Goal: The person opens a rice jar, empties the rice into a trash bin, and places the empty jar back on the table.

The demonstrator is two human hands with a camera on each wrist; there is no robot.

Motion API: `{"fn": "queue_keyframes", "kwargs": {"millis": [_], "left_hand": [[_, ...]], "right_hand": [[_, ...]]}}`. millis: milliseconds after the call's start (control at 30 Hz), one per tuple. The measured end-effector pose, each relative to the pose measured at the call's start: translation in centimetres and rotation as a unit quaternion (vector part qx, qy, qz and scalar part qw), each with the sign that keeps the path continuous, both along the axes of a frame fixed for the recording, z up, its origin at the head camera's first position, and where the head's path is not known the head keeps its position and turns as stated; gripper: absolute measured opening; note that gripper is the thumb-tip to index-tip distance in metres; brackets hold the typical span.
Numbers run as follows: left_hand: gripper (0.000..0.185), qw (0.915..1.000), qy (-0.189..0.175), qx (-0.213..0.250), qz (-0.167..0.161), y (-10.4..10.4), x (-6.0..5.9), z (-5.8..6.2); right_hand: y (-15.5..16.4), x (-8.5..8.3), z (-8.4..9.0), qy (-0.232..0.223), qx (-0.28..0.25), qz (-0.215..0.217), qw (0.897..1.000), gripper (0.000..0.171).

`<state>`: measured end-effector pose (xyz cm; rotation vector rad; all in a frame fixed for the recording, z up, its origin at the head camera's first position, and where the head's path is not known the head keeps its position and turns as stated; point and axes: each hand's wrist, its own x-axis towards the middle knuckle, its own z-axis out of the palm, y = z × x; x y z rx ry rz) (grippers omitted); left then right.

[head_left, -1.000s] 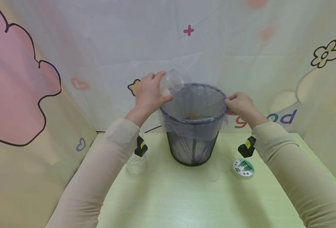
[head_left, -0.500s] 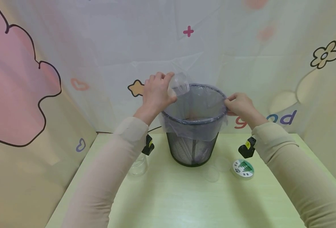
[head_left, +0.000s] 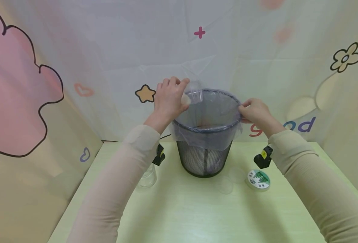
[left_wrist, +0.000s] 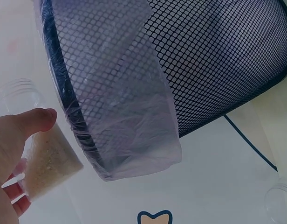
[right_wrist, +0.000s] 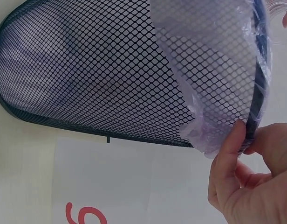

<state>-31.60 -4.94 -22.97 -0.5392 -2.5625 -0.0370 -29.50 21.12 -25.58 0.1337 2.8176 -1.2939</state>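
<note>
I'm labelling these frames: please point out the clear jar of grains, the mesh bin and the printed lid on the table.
clear jar (left_wrist: 48, 161), left wrist view, grain-filled part.
mesh bin (head_left: 204, 161), head view, bare mesh wall.
printed lid (head_left: 259, 179), head view, middle of top.

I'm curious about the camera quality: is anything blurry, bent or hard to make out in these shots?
Head view: even soft light, faint shadows; the clear jar nearly vanishes against the backdrop. Left wrist view: bin sharp, left hand soft at the edge. Right wrist view: mesh bulges, lens distortion.

Bin (head_left: 204, 158) — black metal mesh, matt. Liner (head_left: 206, 135) — thin translucent plastic film, wrinkled, faintly glossy. Cup (head_left: 194, 91): clear smooth plastic, with pale grainy contents. Table (head_left: 197, 212): smooth, matt, light green. Sleeves (head_left: 315, 175): ribbed beige cloth.
</note>
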Motion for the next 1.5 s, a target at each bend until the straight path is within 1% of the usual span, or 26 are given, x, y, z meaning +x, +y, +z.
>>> {"fn": "queue_keyframes", "kwargs": {"millis": [167, 367, 567, 833, 1100, 1300, 1500], "left_hand": [[0.073, 0.9994, 0.031, -0.017, -0.004, -0.01, -0.01, -0.25], [0.069, 0.9980, 0.054, -0.033, -0.006, -0.13, -0.09, -0.50], [0.070, 0.9976, 0.052, -0.046, -0.010, -0.13, -0.01, -0.53], [0.065, 0.9956, 0.071, -0.056, -0.021, -0.13, -0.09, -0.61], [0.064, 0.9946, 0.066, -0.078, -0.018, -0.18, -0.12, -0.73], [0.067, 0.9929, 0.062, -0.101, -0.013, -0.16, -0.08, -0.74], [0.066, 0.9925, 0.068, -0.101, -0.018, -0.10, -0.06, -0.77]], "right_hand": [[-0.04, -0.02, -0.02, 0.001, 0.000, 0.000, 1.000, 0.040], [-0.06, 0.03, -0.02, 0.003, -0.004, -0.001, 1.000, 0.039], [-0.04, 0.03, -0.05, 0.003, -0.002, 0.000, 1.000, 0.038], [0.03, 0.05, -0.07, 0.005, -0.002, 0.000, 1.000, 0.038], [-0.01, 0.10, 0.01, 0.008, 0.006, 0.000, 1.000, 0.038], [-0.06, 0.16, 0.07, 0.007, 0.002, 0.001, 1.000, 0.039], [-0.09, 0.17, 0.04, 0.008, 0.003, 0.002, 1.000, 0.039]]}}
